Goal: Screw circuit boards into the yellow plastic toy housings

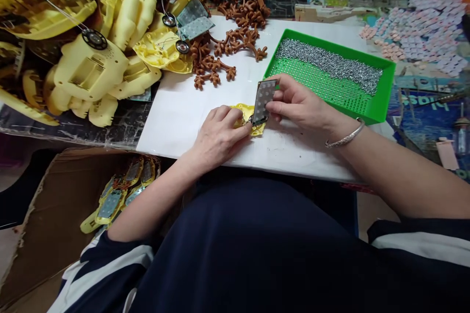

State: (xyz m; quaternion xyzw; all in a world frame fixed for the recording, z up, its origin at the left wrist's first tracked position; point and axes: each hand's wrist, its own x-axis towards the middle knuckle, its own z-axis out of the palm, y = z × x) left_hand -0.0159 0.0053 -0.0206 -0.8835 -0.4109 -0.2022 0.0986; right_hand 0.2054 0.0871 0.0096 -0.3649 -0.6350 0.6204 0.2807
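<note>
My right hand (293, 102) pinches a grey, dotted circuit board (264, 100) between thumb and fingers and holds it on edge, tilted upright. The board's lower end is over a small yellow plastic shell (259, 130) on the white work board. My left hand (220, 134) has its fingers curled over the left part of that shell and grips it. Its fingertips are near the foot of the circuit board, by a small dark part (250, 119). Most of the shell is hidden by my hands and the circuit board.
A green tray (382, 110) of small screws (330, 61) stands behind my right hand. Brown branched plastic parts (238, 41) lie at the back. Yellow shells (90, 66) with speakers (94, 38) pile up left. A cardboard box (47, 220) below holds shells with boards. Pale pieces (429, 29) lie far right.
</note>
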